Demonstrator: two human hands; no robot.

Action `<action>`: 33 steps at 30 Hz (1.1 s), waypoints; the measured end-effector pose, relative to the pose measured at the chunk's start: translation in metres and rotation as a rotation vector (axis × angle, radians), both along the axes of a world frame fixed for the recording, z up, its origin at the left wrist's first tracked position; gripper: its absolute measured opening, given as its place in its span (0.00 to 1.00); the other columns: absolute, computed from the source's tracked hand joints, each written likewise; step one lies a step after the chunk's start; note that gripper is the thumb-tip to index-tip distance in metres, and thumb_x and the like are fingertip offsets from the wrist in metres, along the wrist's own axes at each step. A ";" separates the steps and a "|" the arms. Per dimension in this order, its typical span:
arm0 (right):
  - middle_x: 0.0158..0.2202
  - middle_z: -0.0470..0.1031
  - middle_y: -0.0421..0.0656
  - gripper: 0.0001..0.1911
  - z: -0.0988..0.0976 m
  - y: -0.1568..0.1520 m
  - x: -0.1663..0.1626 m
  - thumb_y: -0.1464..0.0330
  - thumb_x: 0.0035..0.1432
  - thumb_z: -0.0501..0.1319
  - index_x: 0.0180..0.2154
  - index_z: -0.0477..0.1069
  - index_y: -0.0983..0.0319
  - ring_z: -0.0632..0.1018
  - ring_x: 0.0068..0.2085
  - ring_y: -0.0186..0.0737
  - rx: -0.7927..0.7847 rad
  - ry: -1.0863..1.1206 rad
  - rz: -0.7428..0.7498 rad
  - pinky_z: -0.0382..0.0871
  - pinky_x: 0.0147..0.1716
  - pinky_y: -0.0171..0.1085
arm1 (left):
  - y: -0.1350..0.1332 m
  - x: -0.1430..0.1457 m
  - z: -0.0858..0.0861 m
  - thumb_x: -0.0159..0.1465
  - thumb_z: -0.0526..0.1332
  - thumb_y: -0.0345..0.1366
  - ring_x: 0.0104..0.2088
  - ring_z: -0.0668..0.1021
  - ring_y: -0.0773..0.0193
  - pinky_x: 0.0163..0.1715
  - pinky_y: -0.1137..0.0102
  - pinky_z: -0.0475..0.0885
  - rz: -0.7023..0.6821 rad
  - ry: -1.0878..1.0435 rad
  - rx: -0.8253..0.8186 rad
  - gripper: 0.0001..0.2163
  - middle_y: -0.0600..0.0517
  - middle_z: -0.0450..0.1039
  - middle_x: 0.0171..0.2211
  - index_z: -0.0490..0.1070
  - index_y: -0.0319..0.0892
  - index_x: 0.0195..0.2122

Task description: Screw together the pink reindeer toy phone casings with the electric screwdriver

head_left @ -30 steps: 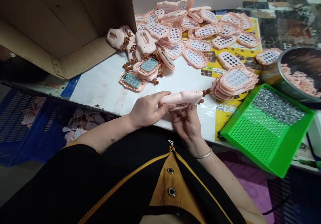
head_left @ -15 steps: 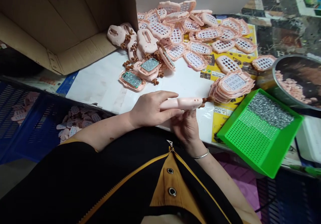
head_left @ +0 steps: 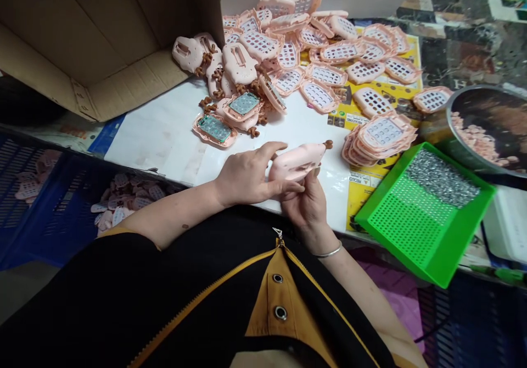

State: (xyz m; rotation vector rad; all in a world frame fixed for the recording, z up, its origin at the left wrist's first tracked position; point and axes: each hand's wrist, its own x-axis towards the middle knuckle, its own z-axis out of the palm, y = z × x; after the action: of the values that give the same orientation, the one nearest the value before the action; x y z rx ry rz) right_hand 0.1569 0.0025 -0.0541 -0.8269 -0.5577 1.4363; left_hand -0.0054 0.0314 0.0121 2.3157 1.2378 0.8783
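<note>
Both hands are closed on one thing here: I have the pink casing (head_left: 298,162) up in front of the body, over the near edge of the white surface (head_left: 160,143). The left hand (head_left: 242,178) is clamped on its left end, fingers along the far side, thumb stretched along the near, lower edge. The right hand (head_left: 307,206) comes in from below and to the right, its fingertips pinching the near edge towards the other end; I can't see what its curled fingers do underneath.

So here's the relation I'm watching: the long axis. It runs from the left palm away to the right, rising slightly in my view, tilted so that the slotted face turns towards the body. A brown knob (head_left: 328,144) pokes out at the far right tip, beyond both hands, and the right hand is the nearer one to it. That tip points towards the stack of pink shells (head_left: 381,137), standing apart from it with white surface showing between.

Beyond the left hand, a shell with a green board (head_left: 214,130) lies face up. Over on the right, the green tray (head_left: 420,230) sits just beside the stack, small metal pieces (head_left: 442,176) heaped at its far end.
</note>
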 end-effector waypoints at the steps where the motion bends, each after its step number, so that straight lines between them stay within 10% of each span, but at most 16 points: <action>1: 0.37 0.82 0.35 0.18 -0.001 0.002 0.000 0.48 0.59 0.66 0.41 0.78 0.53 0.80 0.33 0.28 -0.006 -0.001 0.011 0.75 0.27 0.26 | -0.001 -0.001 0.000 0.59 0.55 0.72 0.36 0.84 0.53 0.32 0.66 0.73 0.032 0.063 -0.006 0.38 0.42 0.83 0.38 0.78 0.39 0.48; 5: 0.39 0.83 0.36 0.17 -0.008 0.004 0.003 0.48 0.58 0.68 0.40 0.78 0.53 0.82 0.35 0.30 -0.019 -0.004 -0.006 0.77 0.28 0.26 | -0.005 0.003 0.001 0.60 0.52 0.73 0.27 0.81 0.54 0.26 0.66 0.66 0.069 0.204 -0.002 0.37 0.43 0.79 0.25 0.80 0.40 0.30; 15: 0.38 0.83 0.38 0.20 -0.004 0.005 0.008 0.46 0.58 0.66 0.41 0.75 0.54 0.83 0.34 0.34 0.008 -0.153 -0.044 0.83 0.35 0.34 | -0.003 0.007 0.008 0.67 0.48 0.66 0.29 0.81 0.55 0.29 0.66 0.69 0.077 0.155 -0.117 0.35 0.42 0.79 0.25 0.82 0.40 0.31; 21: 0.32 0.80 0.37 0.22 0.039 0.013 0.013 0.48 0.53 0.72 0.40 0.73 0.56 0.79 0.26 0.34 0.166 -0.508 0.083 0.81 0.28 0.37 | 0.016 -0.009 0.007 0.51 0.63 0.72 0.37 0.83 0.57 0.33 0.67 0.75 0.008 -0.362 -0.442 0.38 0.45 0.82 0.40 0.77 0.40 0.45; 25: 0.39 0.82 0.44 0.36 0.062 0.008 0.002 0.42 0.58 0.63 0.59 0.69 0.57 0.79 0.29 0.39 0.352 -0.967 0.088 0.79 0.32 0.41 | 0.024 -0.006 -0.002 0.60 0.56 0.71 0.48 0.83 0.52 0.45 0.60 0.79 -0.013 -0.783 -0.591 0.35 0.44 0.81 0.48 0.76 0.43 0.48; 28: 0.43 0.83 0.52 0.48 0.065 -0.001 -0.010 0.38 0.58 0.58 0.68 0.58 0.62 0.81 0.30 0.45 0.408 -1.227 0.142 0.77 0.31 0.43 | 0.025 -0.006 -0.006 0.64 0.47 0.71 0.59 0.78 0.50 0.53 0.54 0.78 -0.043 -0.882 -0.633 0.36 0.46 0.78 0.57 0.74 0.49 0.55; 33: 0.52 0.81 0.61 0.39 0.055 -0.011 -0.021 0.47 0.68 0.47 0.68 0.58 0.68 0.83 0.33 0.49 0.490 -1.405 0.156 0.76 0.29 0.42 | 0.019 -0.002 -0.008 0.63 0.47 0.72 0.63 0.75 0.48 0.55 0.51 0.77 -0.063 -0.887 -0.694 0.36 0.47 0.74 0.61 0.73 0.52 0.57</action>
State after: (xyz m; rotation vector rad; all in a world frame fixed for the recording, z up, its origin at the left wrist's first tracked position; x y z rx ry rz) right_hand 0.1357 -0.0087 0.0005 -1.3165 -1.9560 0.5727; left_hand -0.0072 0.0504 0.0038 1.1849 0.8539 1.0552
